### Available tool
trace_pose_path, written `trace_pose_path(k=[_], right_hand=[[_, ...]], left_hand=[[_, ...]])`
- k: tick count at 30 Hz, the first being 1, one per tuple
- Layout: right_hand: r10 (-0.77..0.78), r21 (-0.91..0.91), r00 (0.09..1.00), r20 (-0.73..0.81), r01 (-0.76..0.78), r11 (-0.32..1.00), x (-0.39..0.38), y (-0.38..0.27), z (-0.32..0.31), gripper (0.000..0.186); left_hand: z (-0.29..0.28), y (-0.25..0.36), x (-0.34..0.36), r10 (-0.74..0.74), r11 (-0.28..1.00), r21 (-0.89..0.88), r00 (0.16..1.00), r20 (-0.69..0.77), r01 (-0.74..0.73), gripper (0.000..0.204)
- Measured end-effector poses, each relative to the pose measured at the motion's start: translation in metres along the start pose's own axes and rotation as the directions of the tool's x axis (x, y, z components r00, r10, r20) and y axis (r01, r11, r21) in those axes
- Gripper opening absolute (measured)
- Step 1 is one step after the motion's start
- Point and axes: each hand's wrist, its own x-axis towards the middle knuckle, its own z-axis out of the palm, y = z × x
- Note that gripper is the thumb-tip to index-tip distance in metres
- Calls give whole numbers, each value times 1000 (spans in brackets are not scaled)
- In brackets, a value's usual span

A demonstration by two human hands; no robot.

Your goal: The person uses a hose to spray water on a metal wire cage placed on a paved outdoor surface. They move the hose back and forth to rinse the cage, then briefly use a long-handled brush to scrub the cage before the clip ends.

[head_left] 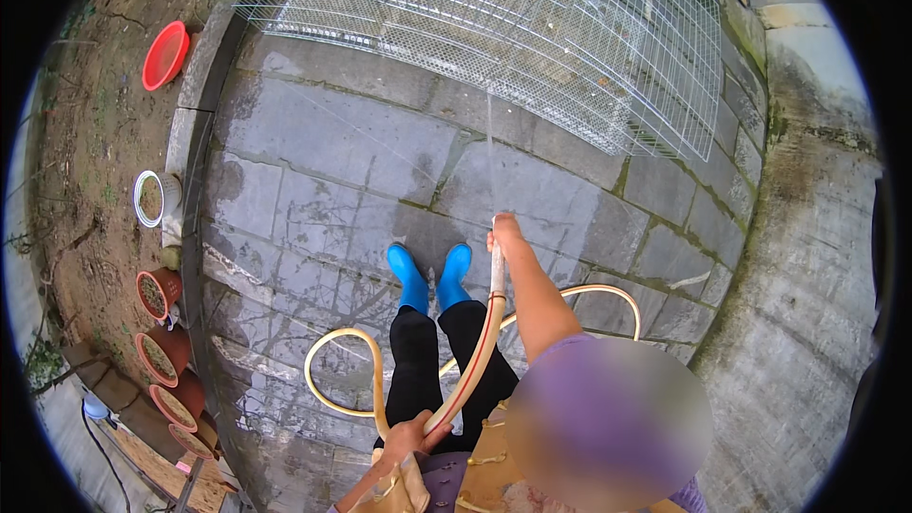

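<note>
Holding a cream hose (486, 337), set toward 6 o'clock with loops out at 7 and 4. Gripping its pale end piece (498, 271) in the right hand (506, 230), just toward 3 o'clock from the centre, with fingers closed around it; supporting the lower length in the left hand (408, 437), near 6 o'clock, with fingers curled around it too. Sending a thin water jet (490, 133) toward 12 o'clock, where stands a wire cage (408, 43). Seemingly partway: already wetted in dark patches across the stone paving (318, 128); probably left to wet, the paler patches. Cannot tell how well rinsed within the cage.

Counting: one hose, apparently one cage, two blue boots (407, 274) near the centre, one red basin (166, 55) at 10 o'clock, one white pot (172, 196) at 9, four terracotta pots (173, 285) around 8.
</note>
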Motion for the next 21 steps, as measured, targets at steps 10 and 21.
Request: trace_pose_path(k=[10, 21], right_hand=[[-105, 58, 993, 53, 102, 993, -18, -32, 24, 15], [-94, -28, 992, 81, 96, 995, -6, -57, 40, 19]], left_hand=[[2, -10, 2, -14, 1000, -23, 998, -53, 13, 42], [-17, -3, 11, 12, 991, -132, 996, -85, -24, 44]])
